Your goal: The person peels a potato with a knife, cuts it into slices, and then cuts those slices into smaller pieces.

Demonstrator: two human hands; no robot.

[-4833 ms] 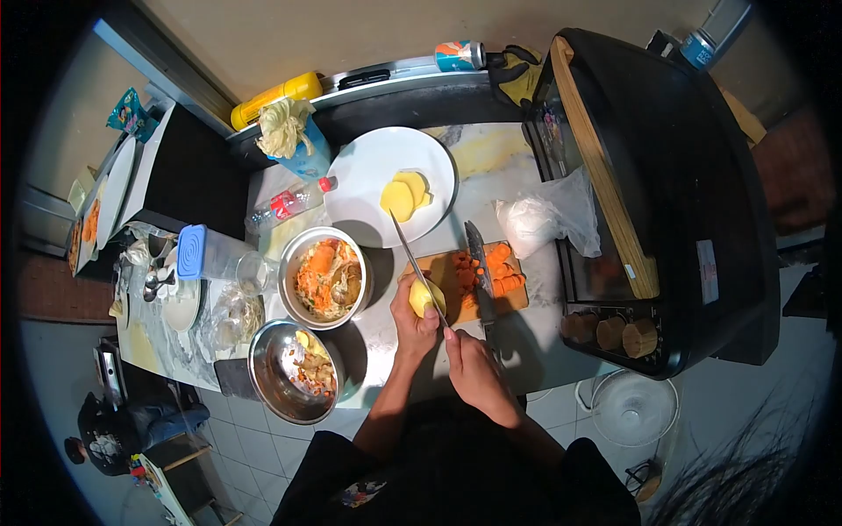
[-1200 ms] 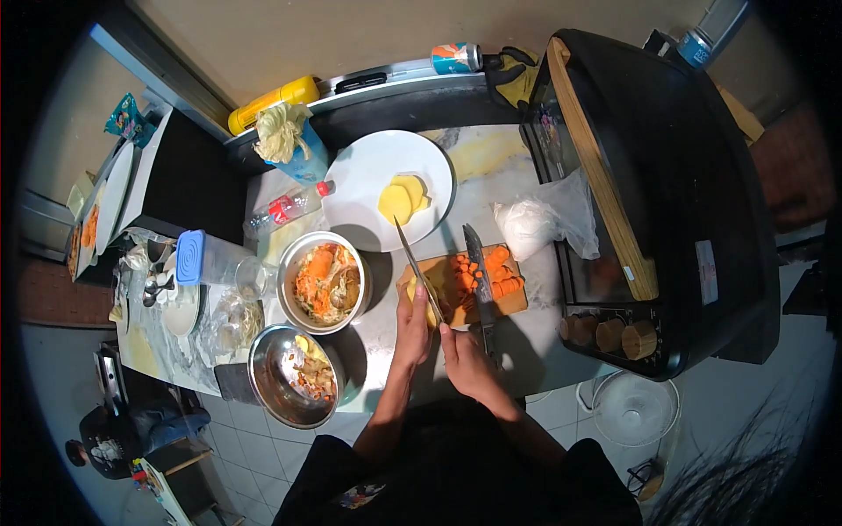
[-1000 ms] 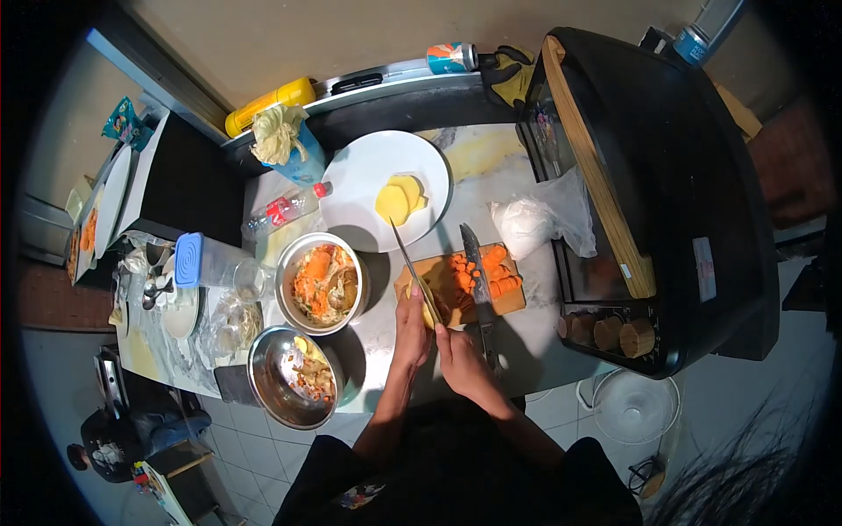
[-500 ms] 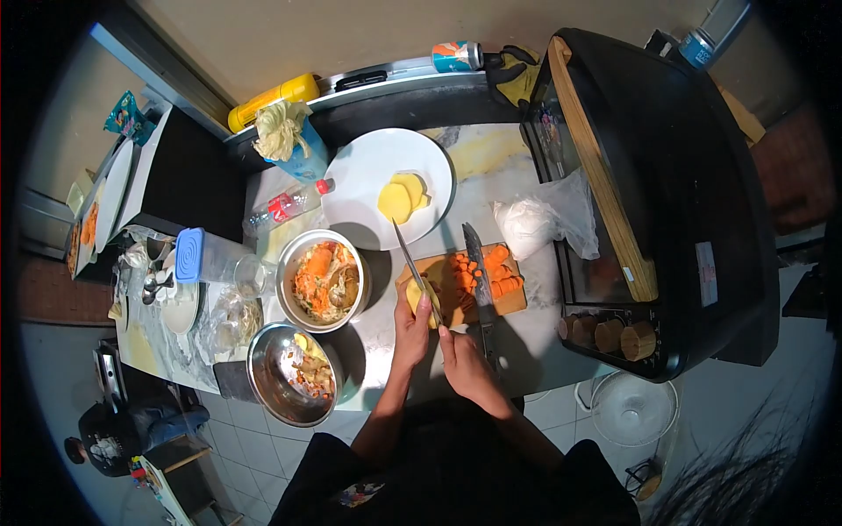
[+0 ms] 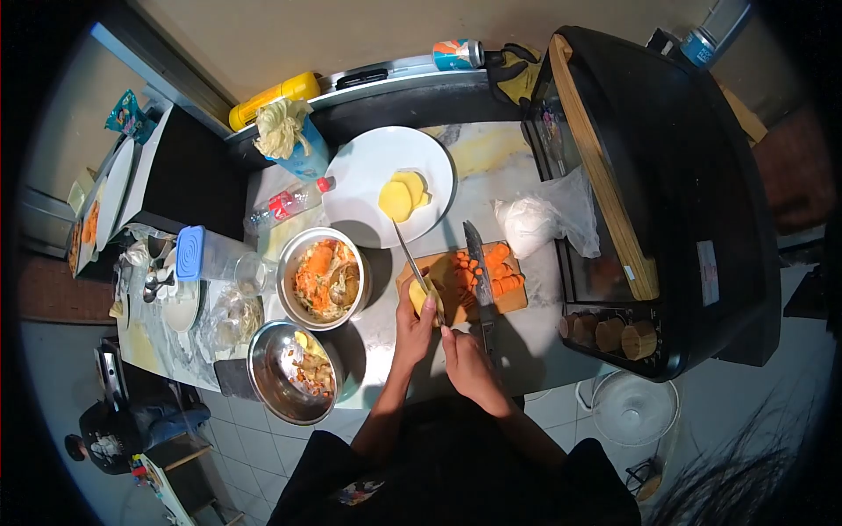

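As left grip (image 5: 416, 324) holds the potato (image 5: 420, 302) | right grip (image 5: 469, 361) clasps the knife (image 5: 407, 247) | best: short, even strokes low over the board (image 5: 510, 305)

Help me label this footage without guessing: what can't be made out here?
All in the head view:
Most of the held knife's handle: hidden by the right hand.
Part of the yellow vegetable: hidden by the left hand.
Exact count of yellow slices: they overlap.
Small lettering on the can: too small to read.
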